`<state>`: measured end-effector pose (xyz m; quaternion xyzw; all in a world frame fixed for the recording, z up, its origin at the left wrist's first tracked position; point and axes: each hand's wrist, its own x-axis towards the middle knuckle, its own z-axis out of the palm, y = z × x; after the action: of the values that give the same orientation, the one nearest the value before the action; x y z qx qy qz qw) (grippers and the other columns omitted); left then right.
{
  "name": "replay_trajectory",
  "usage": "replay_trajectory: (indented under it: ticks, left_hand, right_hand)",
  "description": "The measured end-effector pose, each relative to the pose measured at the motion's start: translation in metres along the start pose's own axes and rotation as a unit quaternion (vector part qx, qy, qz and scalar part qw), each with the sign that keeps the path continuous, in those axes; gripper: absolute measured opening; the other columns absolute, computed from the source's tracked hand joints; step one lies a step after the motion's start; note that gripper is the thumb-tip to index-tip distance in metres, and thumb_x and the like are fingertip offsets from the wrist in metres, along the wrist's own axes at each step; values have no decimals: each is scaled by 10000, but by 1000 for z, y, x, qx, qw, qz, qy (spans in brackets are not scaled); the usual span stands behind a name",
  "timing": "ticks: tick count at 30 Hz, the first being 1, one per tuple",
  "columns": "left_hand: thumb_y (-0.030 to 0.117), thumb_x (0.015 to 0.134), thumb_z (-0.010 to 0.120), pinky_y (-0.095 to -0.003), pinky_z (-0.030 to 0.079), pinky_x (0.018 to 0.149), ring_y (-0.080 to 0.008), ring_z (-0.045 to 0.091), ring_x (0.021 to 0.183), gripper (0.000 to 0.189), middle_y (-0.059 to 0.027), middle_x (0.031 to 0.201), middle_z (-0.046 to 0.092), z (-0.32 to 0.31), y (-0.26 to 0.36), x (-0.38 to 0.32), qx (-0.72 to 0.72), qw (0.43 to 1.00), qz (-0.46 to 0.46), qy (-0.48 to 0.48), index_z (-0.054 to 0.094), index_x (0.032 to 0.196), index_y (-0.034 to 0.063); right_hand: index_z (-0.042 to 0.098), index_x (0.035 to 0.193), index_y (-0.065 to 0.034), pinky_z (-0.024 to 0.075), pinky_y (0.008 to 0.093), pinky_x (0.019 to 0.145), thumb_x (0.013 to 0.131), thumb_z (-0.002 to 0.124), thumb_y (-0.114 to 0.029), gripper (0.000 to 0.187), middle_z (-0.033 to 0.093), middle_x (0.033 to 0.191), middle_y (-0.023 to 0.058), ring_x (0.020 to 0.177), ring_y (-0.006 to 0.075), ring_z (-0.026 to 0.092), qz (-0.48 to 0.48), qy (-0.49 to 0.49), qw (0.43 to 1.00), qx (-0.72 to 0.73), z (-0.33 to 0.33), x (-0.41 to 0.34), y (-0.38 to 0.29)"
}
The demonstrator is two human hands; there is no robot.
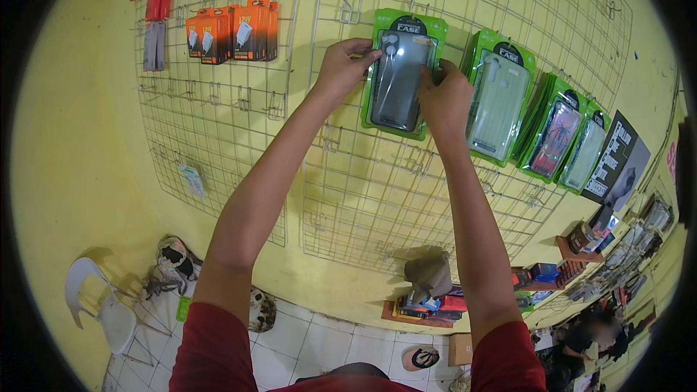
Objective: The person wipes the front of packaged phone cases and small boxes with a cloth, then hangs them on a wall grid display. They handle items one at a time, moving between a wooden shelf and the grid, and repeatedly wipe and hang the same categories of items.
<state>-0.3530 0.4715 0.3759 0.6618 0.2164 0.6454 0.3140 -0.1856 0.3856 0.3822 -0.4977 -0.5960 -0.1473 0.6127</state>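
Observation:
Both arms are raised to a wire grid display rack (362, 201) on the yellow wall. My left hand (348, 62) pinches the left edge of a green-bordered package holding a dark translucent phone case (400, 84). On the package's right edge is my right hand (446, 95), its thumb over the front and its fingers partly hidden behind. The package is upright, slightly tilted, by a hook at its top; whether it hangs on that hook I cannot tell. To the right hangs a package with a clear phone case (498, 106), then a package with a red spider-patterned case (555, 136).
Orange charger boxes (253, 30) hang at the upper left, and bare hooks stick out from the grid. Below are a white chair (117, 321), a wall shelf (416, 321) with boxes, a cap (422, 358) and a cardboard box (460, 349). A person (580, 337) is at the lower right.

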Motion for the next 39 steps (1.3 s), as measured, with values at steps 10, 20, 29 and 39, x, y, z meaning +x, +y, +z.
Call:
replay_trajectory:
  ticks: [10, 20, 29, 39]
  left_hand:
    - [196, 864, 740, -281, 501, 717, -142, 612, 876, 367, -73, 1014, 662, 9, -7, 9, 64, 997, 5, 47, 623, 1150, -3]
    - [231, 807, 779, -350, 523, 763, -230, 623, 937, 494, -138, 1060, 609, 1, -16, -125, 289, 955, 28, 57, 561, 1199, 25]
    - [-24, 873, 642, -323, 460, 925, -150, 569, 1043, 358, -48, 1194, 560, 111, -86, -369, -176, 917, -306, -186, 530, 1204, 54]
    - [141, 928, 641, -300, 480, 870, -132, 577, 1004, 317, -41, 1155, 584, 302, -136, -495, -170, 816, -430, -347, 537, 1211, 45]
  right_hand:
    - [528, 1177, 111, 511, 475, 780, 817, 676, -50, 422, 608, 1004, 280, 922, 438, 614, -70, 46, 996, -42, 18, 0, 12]
    - [435, 1340, 58, 514, 452, 786, 821, 713, -78, 604, 547, 1142, 268, 982, 432, 584, -164, 23, 986, -15, -37, -122, 10]
    - [515, 1293, -15, 484, 393, 919, 770, 756, -47, 576, 519, 1266, 203, 1142, 363, 538, 209, -211, 952, -72, -191, -341, 125]
    - [561, 1228, 12, 549, 353, 870, 854, 684, -27, 395, 554, 1191, 152, 1088, 278, 602, 396, -22, 893, -214, -368, -451, 219]
